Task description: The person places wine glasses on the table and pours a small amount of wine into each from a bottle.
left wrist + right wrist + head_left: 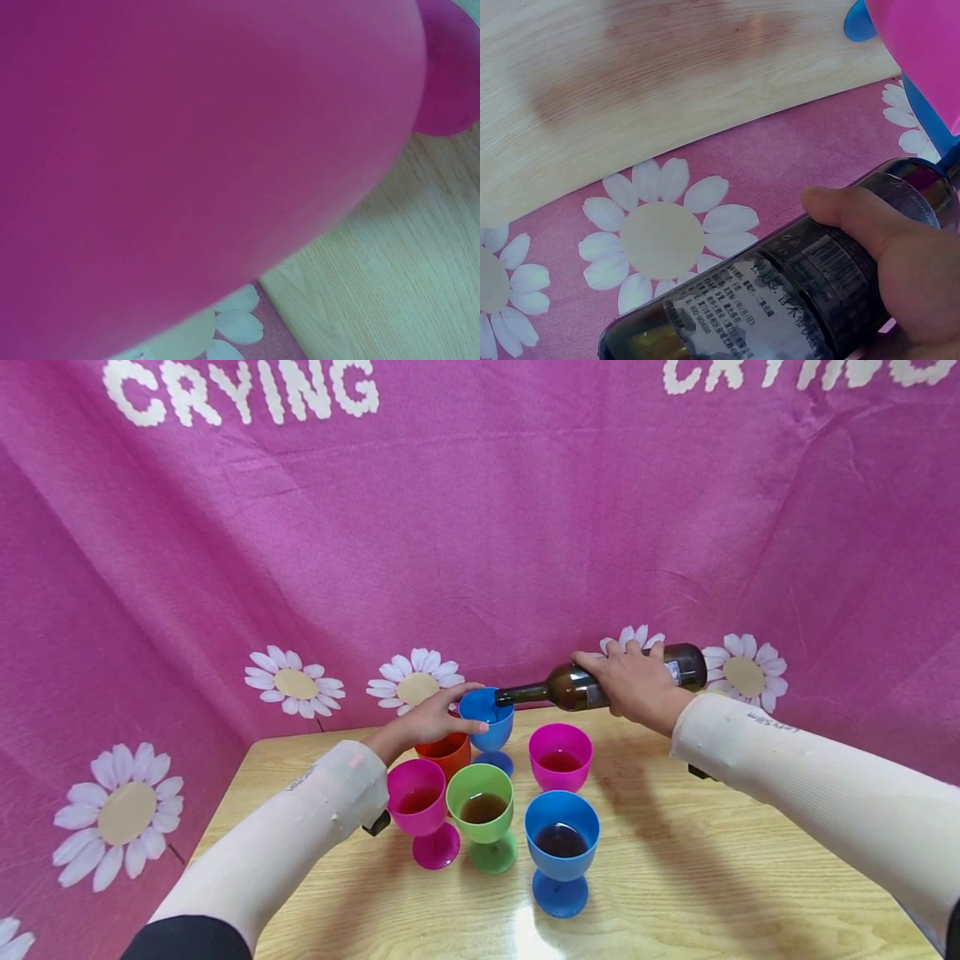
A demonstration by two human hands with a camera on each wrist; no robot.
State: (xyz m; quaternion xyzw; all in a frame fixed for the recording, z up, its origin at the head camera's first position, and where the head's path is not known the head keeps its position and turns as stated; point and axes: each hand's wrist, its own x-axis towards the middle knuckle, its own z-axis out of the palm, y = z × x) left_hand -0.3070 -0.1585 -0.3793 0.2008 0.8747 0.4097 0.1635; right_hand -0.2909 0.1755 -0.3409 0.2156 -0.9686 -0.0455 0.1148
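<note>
My right hand [637,683] grips a dark glass wine bottle [570,687] round its body. The bottle lies nearly level, its neck pointing left with the mouth at the rim of a blue goblet [495,737] at the back of the table. Thumb and fingers of my left hand [429,717] hold that goblet by its bowl. In the right wrist view, a printed label [742,311] shows on the bottle beside my thumb. A pink goblet [225,150] fills most of the left wrist view, hiding the left hand there.
Close by stand an orange goblet [447,758], a pink goblet [417,806], a green goblet [491,833], another pink goblet [561,747] and a nearer blue goblet [561,860], with dark or reddish liquid inside. A pink daisy-patterned cloth [480,543] hangs behind the wooden table [712,868].
</note>
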